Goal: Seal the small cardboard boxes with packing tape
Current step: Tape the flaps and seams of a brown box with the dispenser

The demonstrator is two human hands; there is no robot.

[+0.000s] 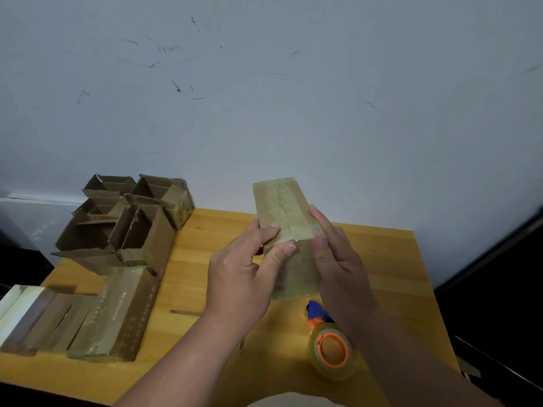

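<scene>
Both hands hold one small cardboard box (286, 230) up over the wooden table (382, 259), in the middle of the frame. Left hand (244, 277) pinches its near left side with curled fingers; right hand (338, 259) lies flat along the right side, fingers straight. Its long side points away, toward the top of the frame – both hands sit at the near end. Shiny tape (282, 207) runs down its top seam and over the near edge, so it looks sealed. Tape dispenser (330, 348) lies just below – nearer the right hand

The worktop (367, 259) is smooth yellowish wood, faintly satin; the held box (283, 212) is matt brown cardboard under glossy clear tape; the tape roll (333, 352) is shiny, on an orange plastic core.
</scene>
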